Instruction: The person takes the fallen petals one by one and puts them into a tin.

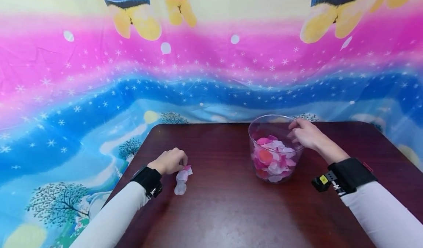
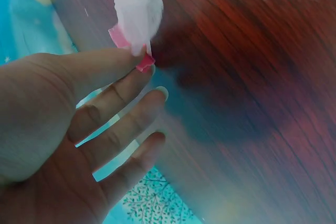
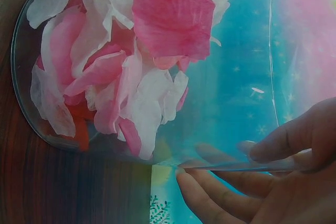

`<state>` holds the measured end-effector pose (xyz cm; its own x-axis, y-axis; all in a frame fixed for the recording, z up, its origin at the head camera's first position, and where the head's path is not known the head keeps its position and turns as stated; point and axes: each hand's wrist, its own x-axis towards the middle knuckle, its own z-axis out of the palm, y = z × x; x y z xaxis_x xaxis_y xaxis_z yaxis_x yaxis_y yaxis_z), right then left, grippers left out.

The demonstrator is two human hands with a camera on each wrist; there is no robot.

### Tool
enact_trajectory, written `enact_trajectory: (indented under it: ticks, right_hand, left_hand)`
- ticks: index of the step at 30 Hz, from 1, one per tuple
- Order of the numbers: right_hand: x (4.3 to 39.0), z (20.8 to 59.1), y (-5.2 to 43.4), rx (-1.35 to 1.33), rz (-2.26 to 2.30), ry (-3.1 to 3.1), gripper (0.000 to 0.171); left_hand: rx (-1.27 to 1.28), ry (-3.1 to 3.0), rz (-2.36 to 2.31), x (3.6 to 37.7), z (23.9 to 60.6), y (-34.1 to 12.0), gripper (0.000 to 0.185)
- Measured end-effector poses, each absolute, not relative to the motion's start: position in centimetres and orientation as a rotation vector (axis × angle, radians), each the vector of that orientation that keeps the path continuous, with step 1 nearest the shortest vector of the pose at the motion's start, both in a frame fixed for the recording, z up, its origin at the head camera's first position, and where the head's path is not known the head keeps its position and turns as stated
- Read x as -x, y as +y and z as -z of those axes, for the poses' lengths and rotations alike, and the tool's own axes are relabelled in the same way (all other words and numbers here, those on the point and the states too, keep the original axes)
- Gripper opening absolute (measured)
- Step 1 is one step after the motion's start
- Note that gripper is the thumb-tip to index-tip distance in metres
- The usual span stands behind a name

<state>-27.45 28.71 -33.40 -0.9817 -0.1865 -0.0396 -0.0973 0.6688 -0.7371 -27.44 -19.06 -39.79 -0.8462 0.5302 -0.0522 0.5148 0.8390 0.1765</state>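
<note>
My left hand (image 1: pixel 170 161) pinches a small bunch of artificial flower petals (image 2: pixel 137 9) between thumb and index finger, over the left part of the table. The petals are white and pink and trail toward the near side; the other fingers stand apart from them in the left wrist view. On the right, a clear container (image 1: pixel 275 149) stands upright, partly filled with pink, white and orange-red petals (image 3: pixel 173 19). My right hand (image 1: pixel 305 133) holds its right rim, with the wall between thumb and fingers.
The dark reddish-brown wooden table (image 1: pixel 224 211) reaches to a colourful printed cloth (image 1: pixel 211 68) that hangs behind it and along its left side. Black wrist straps with small cameras sit on both wrists.
</note>
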Motion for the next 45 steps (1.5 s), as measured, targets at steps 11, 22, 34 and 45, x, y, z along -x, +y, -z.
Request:
enact_trajectory:
  ticks: [11, 22, 34, 45]
  right_hand:
    - [27.3, 33.3, 28.7, 0.239, 1.208, 2.773, 0.039]
    - [27.4, 33.3, 29.0, 0.249, 1.222, 2.779, 0.041]
    - [27.2, 33.2, 28.7, 0.212, 1.218, 2.789, 0.042]
    - [27.1, 33.2, 28.7, 0.172, 1.192, 2.809, 0.041]
  left_hand:
    - [-0.895, 2.954, -0.238, 28.4, 36.9, -16.7, 0.005]
    - [-1.253, 2.987, -0.287, 28.4, 28.7, -10.0, 0.008]
    - [-1.522, 2.885, -0.284, 27.9, 25.0, 2.8, 0.005]
    - [-1.517, 2.891, -0.216, 28.8, 25.9, 5.6, 0.02]
